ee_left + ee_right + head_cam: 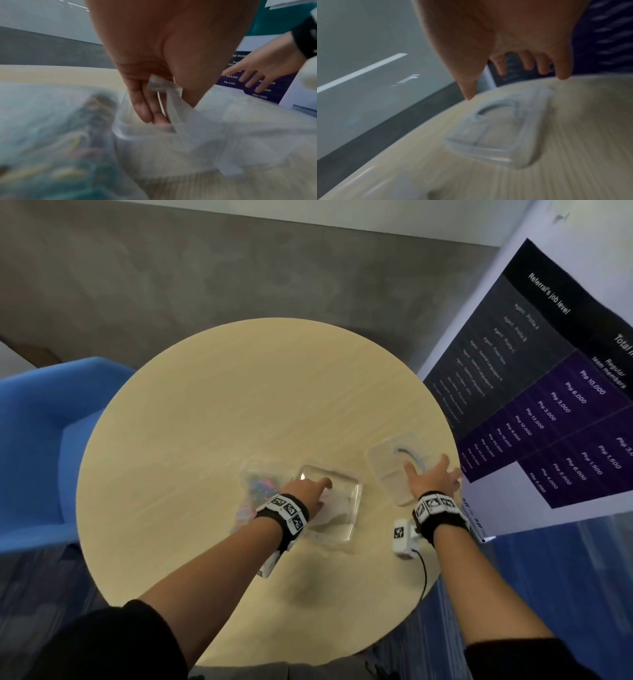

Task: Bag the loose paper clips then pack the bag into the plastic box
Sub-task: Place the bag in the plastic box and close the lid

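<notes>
A clear bag [257, 491] holding colourful paper clips lies on the round table, blurred in the left wrist view [72, 138]. Just right of it stands the clear plastic box [356, 501], open. My left hand [310, 491] reaches over the box and pinches a translucent strip of the bag's top edge [164, 92] between thumb and fingers [145, 108]. The box rim [133, 136] sits right under those fingers. Further right, the clear lid [387, 467] lies flat on the table. My right hand [431, 474] hovers over the lid [496, 128] with fingers [527, 60] spread, holding nothing.
The round wooden table [239, 405] has bare surface at the back and left. A blue chair [44, 440] stands at its left. A dark poster [548, 388] hangs close on the right, by the table edge. A cable [424, 573] trails from my right wrist.
</notes>
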A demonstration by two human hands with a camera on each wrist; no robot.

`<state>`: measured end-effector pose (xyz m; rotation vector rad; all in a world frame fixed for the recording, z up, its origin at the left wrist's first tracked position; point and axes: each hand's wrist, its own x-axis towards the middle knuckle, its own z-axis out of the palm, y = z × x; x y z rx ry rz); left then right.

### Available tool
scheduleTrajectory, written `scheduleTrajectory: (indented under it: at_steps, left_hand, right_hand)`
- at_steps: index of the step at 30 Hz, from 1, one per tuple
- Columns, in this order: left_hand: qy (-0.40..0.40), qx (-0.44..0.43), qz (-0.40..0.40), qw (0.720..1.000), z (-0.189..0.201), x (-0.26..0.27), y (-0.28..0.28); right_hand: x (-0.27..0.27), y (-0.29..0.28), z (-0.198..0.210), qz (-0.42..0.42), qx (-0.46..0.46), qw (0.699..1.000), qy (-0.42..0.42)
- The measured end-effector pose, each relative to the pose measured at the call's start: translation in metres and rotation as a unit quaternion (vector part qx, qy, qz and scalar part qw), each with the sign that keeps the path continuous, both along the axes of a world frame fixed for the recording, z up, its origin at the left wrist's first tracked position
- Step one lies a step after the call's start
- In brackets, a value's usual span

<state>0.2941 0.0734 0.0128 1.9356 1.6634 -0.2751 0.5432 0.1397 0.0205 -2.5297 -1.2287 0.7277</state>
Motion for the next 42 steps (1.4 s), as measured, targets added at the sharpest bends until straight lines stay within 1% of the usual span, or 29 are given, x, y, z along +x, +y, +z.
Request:
scheduleTrajectory:
  at_steps: [1,2,3,5,6,8,10,12,15,18,21,22,24,25,26,27,28,29,31,32,33,34,36,37,39,40,42]
  left_hand:
    - [-0.008,0.019,0.021,1.0,-0.002,0.002,-0.001]
    - [-0.025,0.045,0.044,0.998,-0.005,0.002,-0.002]
    - [-0.035,0.081,0.06,0.994,-0.006,0.0,-0.003]
    - [-0.001,0.158,0.049,0.986,-0.008,-0.004,-0.004]
    - [0.022,0.178,0.047,0.983,-0.009,-0.007,-0.004]
    - [0.032,0.169,0.076,0.982,-0.007,-0.012,-0.005]
    - [0.023,0.135,0.094,0.986,-0.007,-0.015,-0.005]
    - [0.024,0.112,0.082,0.99,-0.007,-0.018,-0.006]
    - [0.039,0.086,0.045,0.995,-0.009,-0.021,-0.007]
    - [0.057,0.064,0.005,0.996,-0.006,-0.024,-0.007]
    - [0.047,0.045,-0.012,0.998,-0.004,-0.027,-0.008]
    - [0.027,0.042,0.003,0.999,-0.004,-0.028,-0.009]
    - [-0.055,0.069,0.082,0.993,-0.001,-0.03,-0.007]
    - [-0.104,0.107,0.134,0.98,0.001,-0.031,-0.007]
    - [-0.152,0.141,0.187,0.96,0.002,-0.033,-0.005]
    - [-0.204,0.162,0.239,0.936,0.005,-0.035,-0.004]
    - [-0.257,0.169,0.286,0.908,0.01,-0.036,-0.002]
    - [-0.32,0.16,0.33,0.874,0.017,-0.038,0.0]
    - [-0.469,0.088,0.398,0.784,0.036,-0.041,0.003]
    - [-0.521,0.044,0.404,0.751,0.043,-0.044,0.004]
    - [-0.541,0.016,0.388,0.746,0.047,-0.047,0.005]
    - [-0.528,0.011,0.36,0.769,0.049,-0.05,0.004]
    - [-0.453,0.056,0.312,0.833,0.039,-0.056,0.002]
    - [-0.42,0.076,0.308,0.85,0.033,-0.059,0.0]
    - [-0.377,0.101,0.311,0.867,0.021,-0.062,0.0]
    - [-0.358,0.108,0.3,0.877,0.017,-0.061,0.001]
    - [-0.305,0.108,0.25,0.913,0.01,-0.057,0.006]
  right_hand:
    - [0.003,0.001,-0.001,-0.04,-0.056,0.998,-0.009]
    - [0.006,0.001,-0.003,-0.053,-0.096,0.994,-0.024]
    - [0.009,0.001,-0.006,-0.047,-0.118,0.991,-0.039]
    - [0.013,0.002,-0.008,-0.026,-0.121,0.991,-0.052]
    - [0.016,0.002,-0.008,-0.026,-0.125,0.991,-0.042]
    - [0.022,0.002,-0.008,-0.023,-0.158,0.987,-0.019]
    - [0.027,0.001,-0.008,-0.011,-0.173,0.985,-0.013]
    - [0.031,0.001,-0.01,0.008,-0.17,0.985,-0.036]
    - [0.04,-0.006,-0.009,0.061,-0.173,0.976,-0.117]
    - [0.053,-0.008,-0.001,0.112,-0.137,0.973,-0.15]
    - [0.062,0.003,0.025,0.113,-0.102,0.982,-0.116]
    - [0.062,0.008,0.036,0.113,-0.072,0.987,-0.093]
    - [0.051,0.014,0.062,0.118,0.0,0.993,-0.031]
    - [0.04,0.015,0.072,0.124,0.024,0.992,0.029]
    - [0.025,0.013,0.082,0.146,0.035,0.984,0.094]
    - [0.008,0.01,0.087,0.182,0.037,0.974,0.132]
    - [-0.009,0.007,0.089,0.231,0.038,0.962,0.14]
    - [-0.027,0.004,0.089,0.286,0.029,0.95,0.123]
    - [-0.061,-0.002,0.081,0.387,-0.002,0.918,0.089]
    - [-0.077,-0.005,0.076,0.426,-0.016,0.901,0.084]
    - [-0.091,-0.008,0.07,0.446,-0.024,0.891,0.085]
    - [-0.102,-0.011,0.063,0.448,-0.023,0.889,0.093]
    - [-0.117,-0.017,0.054,0.406,-0.01,0.905,0.123]
    - [-0.119,-0.02,0.051,0.382,-0.007,0.915,0.13]
    - [-0.118,-0.027,0.045,0.347,-0.025,0.928,0.137]
    - [-0.115,-0.032,0.041,0.331,-0.033,0.933,0.139]
    - [-0.109,-0.039,0.033,0.299,-0.043,0.944,0.137]
